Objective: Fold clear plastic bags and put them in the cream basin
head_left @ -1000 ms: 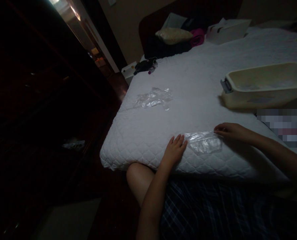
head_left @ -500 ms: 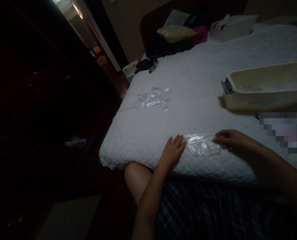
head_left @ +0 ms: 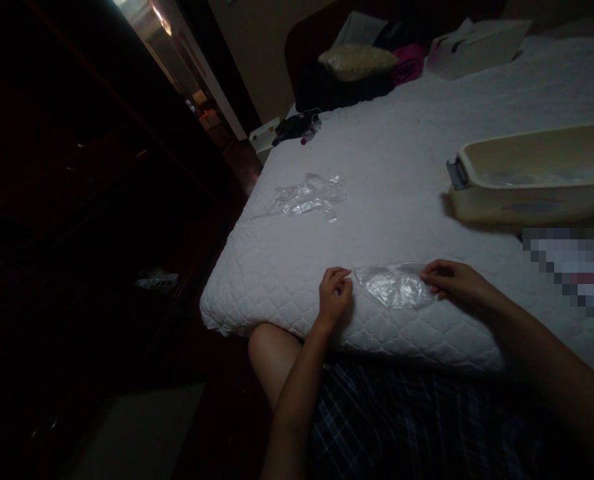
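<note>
A small clear plastic bag (head_left: 394, 287) lies flat near the front edge of the white quilted mattress (head_left: 391, 160). My left hand (head_left: 335, 293) rests at the bag's left corner, fingers curled and fingertips pinched at that corner. My right hand (head_left: 451, 280) pinches the bag's right edge against the mattress. My bare knee and plaid shorts show below the mattress edge.
More crumpled clear plastic (head_left: 307, 196) lies farther back on the left. A cream plastic tub (head_left: 531, 200) stands at the right. A tan pillow (head_left: 357, 60), dark and pink clothes and a white box (head_left: 477, 43) sit at the far end. The room at left is dark.
My left hand went from lying flat with fingers spread to curled at the bag's corner. The bag now lies a little smoother between both hands.
</note>
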Tool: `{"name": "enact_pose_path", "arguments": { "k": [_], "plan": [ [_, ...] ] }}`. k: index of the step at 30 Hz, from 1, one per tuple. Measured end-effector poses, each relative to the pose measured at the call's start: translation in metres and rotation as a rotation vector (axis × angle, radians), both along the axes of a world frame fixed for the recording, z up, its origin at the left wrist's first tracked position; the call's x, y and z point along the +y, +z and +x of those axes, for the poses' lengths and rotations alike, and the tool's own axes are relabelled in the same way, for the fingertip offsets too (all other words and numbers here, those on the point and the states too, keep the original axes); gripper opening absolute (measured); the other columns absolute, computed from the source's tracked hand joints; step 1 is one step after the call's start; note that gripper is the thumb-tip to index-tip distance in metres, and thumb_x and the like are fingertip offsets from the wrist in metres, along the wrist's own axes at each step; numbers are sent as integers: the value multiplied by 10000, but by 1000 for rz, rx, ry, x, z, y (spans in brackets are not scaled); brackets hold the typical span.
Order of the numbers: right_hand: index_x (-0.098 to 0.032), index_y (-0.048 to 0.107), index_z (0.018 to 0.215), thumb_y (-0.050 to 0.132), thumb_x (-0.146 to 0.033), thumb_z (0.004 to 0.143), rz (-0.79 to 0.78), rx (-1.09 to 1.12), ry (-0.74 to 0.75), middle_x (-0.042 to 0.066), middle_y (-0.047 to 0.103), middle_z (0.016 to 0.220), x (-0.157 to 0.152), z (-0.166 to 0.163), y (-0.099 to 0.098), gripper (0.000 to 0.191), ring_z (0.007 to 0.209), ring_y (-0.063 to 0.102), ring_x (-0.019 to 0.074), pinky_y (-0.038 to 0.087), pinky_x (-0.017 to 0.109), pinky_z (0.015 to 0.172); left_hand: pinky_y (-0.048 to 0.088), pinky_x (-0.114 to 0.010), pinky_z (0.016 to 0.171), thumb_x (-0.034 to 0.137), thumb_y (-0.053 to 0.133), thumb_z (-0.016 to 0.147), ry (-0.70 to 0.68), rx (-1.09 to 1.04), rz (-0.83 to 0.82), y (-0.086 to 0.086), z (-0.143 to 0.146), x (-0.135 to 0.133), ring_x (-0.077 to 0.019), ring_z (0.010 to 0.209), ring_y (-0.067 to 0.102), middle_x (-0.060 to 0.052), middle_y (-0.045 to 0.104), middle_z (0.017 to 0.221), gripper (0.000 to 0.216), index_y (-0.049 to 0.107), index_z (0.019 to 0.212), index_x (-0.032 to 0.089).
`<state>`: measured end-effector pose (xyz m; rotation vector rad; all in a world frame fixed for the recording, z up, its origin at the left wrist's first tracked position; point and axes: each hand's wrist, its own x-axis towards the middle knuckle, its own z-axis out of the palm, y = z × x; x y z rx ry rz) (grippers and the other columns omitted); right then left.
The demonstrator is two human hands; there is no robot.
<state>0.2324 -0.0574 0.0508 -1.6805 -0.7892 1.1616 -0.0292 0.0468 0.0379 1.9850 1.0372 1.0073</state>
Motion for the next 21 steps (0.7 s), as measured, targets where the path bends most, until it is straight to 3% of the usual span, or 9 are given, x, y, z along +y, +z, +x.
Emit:
{"name": "enact_pose_path", "arguments": {
  "k": [3,8,12,17,21],
  "plan": [
    [-196,587,803,748,-372,663,17,6,-2,16,589,680,0,0,-1,276,588,566,128,442,248,501,462,-212,595,500,415,899,149,-5,-302,6,7,0,-123,676,579,-19,603,695,441,619,707,160],
    [-198,601,786,762,-373,646,29,35,-9,19,598,689,-1,0,-2,276,580,558,122,433,245,493,355,-196,424,719,465,787,61,90,-647,14,20,10,-86,421,485,1,570,537,597,603,655,153],
    [-194,613,777,744,-368,673,21,33,19,14,583,658,-2,-1,-1,241,574,541,122,427,247,492,335,-192,375,687,564,751,-12,58,-800,16,25,14,-68,348,460,-2,591,546,544,583,695,146],
    [-195,610,826,772,-331,636,27,88,-16,23,595,702,-2,-2,4,284,582,541,121,430,247,492,333,-167,357,582,651,738,-103,-97,-927,19,25,8,-77,413,564,-26,645,717,445,552,789,151],
    [-196,604,843,750,-443,662,29,114,16,31,595,727,-3,-3,9,338,583,539,123,414,239,465,338,-165,335,477,690,720,-120,-170,-888,16,26,4,-78,416,561,11,599,701,365,538,816,160]
  ]
}}
